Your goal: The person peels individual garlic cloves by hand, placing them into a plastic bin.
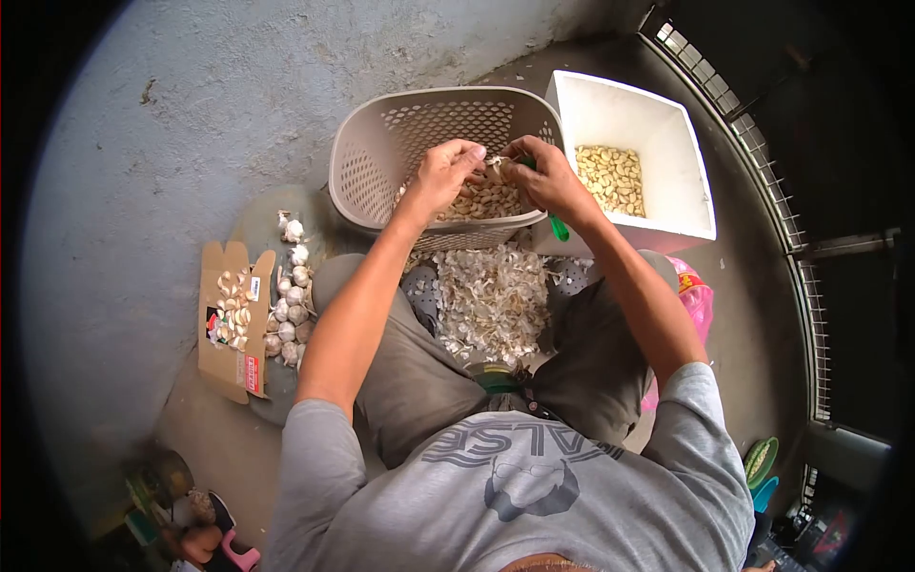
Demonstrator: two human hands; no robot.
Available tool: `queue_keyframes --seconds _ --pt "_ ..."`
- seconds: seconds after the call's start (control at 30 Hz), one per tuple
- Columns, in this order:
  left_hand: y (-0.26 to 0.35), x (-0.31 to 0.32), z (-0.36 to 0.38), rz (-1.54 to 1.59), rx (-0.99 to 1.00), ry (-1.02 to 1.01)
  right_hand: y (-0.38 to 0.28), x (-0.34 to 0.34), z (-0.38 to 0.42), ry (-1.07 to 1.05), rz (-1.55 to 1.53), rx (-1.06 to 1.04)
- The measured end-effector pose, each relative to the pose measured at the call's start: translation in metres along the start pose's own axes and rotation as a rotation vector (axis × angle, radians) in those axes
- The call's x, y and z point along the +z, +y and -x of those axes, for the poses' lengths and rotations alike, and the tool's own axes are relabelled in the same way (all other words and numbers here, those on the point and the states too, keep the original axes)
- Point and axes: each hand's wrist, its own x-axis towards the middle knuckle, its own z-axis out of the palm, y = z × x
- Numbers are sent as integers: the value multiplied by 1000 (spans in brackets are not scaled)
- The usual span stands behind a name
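Note:
My left hand is closed in a pinch over the grey plastic basket. A pale bit of garlic with papery skin shows between my two hands, close to the left fingertips. Closed beside it, my right hand grips what looks like a knife with a green handle; its blade is hidden. Below my hands, garlic cloves cover part of the basket's floor. To the right of the basket, a white foam box holds many peeled cloves.
A heap of garlic skins lies between my feet. On the left, whole garlic bulbs sit beside a cardboard tray with loose cloves. A pink plastic bag is by my right knee. Part of another person shows lower left.

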Motion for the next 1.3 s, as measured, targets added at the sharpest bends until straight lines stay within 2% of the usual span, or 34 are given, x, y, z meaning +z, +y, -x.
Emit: queue_keyframes --seconds 0.07,0.1,0.23,0.3,0.5,0.6,0.73,0.8,0.83,0.93,0.97,1.07,1.1,1.13,1.17,1.2,1.27,1.3 --pt "6 3 -7 102 -9 -98 6 -1 -9 32 -176 81" --pt "4 10 -12 107 84 -64 7 -1 -13 47 -263 120" --pt "3 18 -22 -17 166 25 10 5 -20 105 -270 84" --pt "6 24 -23 -121 222 91 5 6 -25 108 -155 -13" --pt "21 44 -14 -464 540 380 -6 3 -18 0 -312 109" --pt "30 42 -6 -558 612 387 -6 6 -10 -12 -359 102" --pt "30 43 -6 -530 654 349 -3 5 -6 -11 -388 35" --pt "30 48 -4 -435 554 354 -6 9 -8 45 -380 -43" --pt "30 49 -3 -389 502 360 -12 5 -6 49 -275 -25" --pt "38 51 5 -373 417 399 -18 8 -9 118 -32 -163" --pt "37 50 5 -358 386 408 -20 10 -5 116 -88 -67" --pt "32 51 0 -243 304 446 -22 19 -2 175 -101 -120" --pt "29 50 -3 -167 281 469 -21 30 -1 243 -16 -308" --pt "27 49 -6 -90 259 495 -23 35 2 227 -10 -272" --pt "24 44 -7 -163 355 488 -21 36 0 201 -87 -203" --pt "23 45 -6 -25 327 476 -23 35 -1 180 -166 -136" --pt "25 50 -10 250 286 448 -32 22 0 14 -513 76" --pt "22 51 -12 334 280 413 -31 19 -1 1 -579 47"
